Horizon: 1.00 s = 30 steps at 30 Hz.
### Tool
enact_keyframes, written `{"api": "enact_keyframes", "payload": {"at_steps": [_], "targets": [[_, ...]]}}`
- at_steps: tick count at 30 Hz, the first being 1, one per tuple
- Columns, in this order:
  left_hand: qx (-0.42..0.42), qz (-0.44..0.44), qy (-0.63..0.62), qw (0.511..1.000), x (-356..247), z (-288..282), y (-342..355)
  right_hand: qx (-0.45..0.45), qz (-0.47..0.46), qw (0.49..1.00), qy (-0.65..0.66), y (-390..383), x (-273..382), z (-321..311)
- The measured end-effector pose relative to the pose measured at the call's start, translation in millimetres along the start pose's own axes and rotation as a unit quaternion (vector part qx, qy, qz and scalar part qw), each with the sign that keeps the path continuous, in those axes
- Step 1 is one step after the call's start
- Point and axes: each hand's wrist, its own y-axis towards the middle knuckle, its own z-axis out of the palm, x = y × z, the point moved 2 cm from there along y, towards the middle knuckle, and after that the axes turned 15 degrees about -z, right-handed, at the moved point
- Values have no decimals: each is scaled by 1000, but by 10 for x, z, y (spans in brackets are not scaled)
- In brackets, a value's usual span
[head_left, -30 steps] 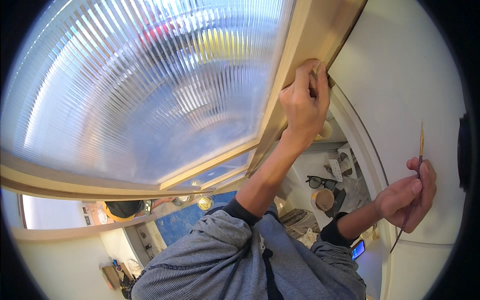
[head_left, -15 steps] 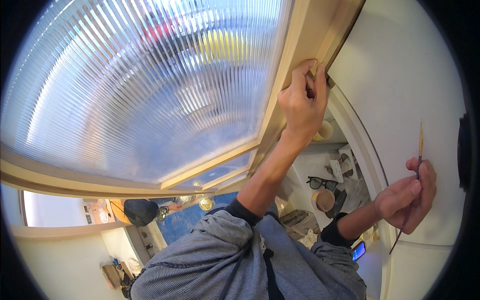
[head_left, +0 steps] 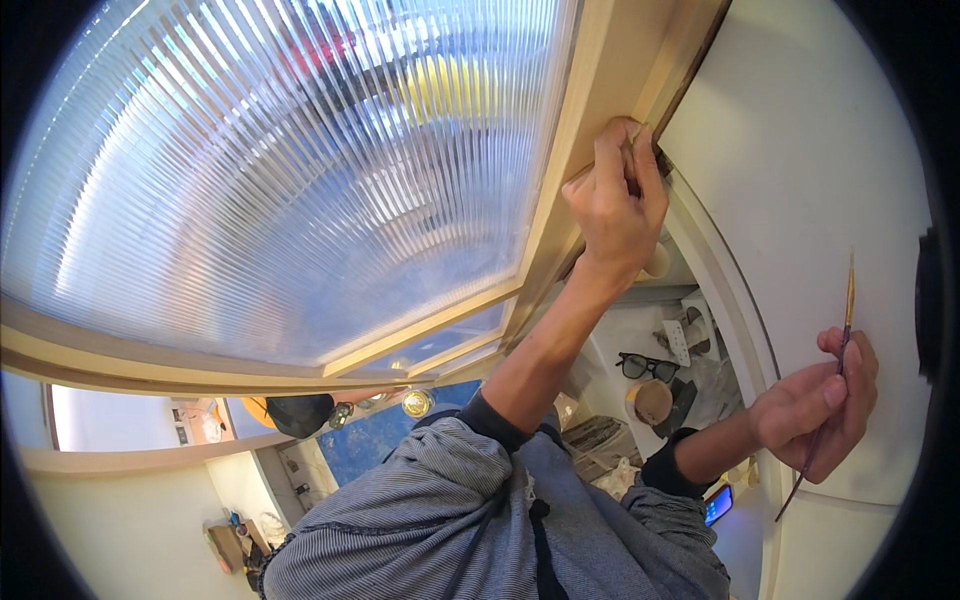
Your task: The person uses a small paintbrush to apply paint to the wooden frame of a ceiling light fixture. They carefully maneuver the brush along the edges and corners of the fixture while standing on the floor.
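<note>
My left hand (head_left: 612, 215) is raised against the cream-painted frame (head_left: 612, 85) of a door or window with ribbed glass (head_left: 340, 220). Its thumb and fingertips are pinched together at the frame's right edge, and whatever lies between them is hidden. In my right hand (head_left: 815, 405), off to the right in front of a white panel (head_left: 800, 150), is a thin paintbrush (head_left: 851, 290). The brush points tip up, its dark handle running down past the palm.
Below the frame, sunglasses (head_left: 647, 367), a cup with brownish contents (head_left: 653, 402) and a white slotted plate (head_left: 676, 342) lie on a cluttered surface. A lit phone (head_left: 718, 505) is near my right sleeve. At lower left, another person in a dark cap (head_left: 300, 414) is partly visible.
My left hand has shifted slightly right along the frame, its fingers drawn closer together. My right hand and the brush have moved a little down and right. The other person's cap has shifted right.
</note>
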Motion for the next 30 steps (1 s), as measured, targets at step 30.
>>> {"api": "enact_keyframes", "payload": {"at_steps": [30], "targets": [[-20, -36, -34, 999, 10, -10, -34, -1, 7, 1000, -15, -13, 19, 42]]}}
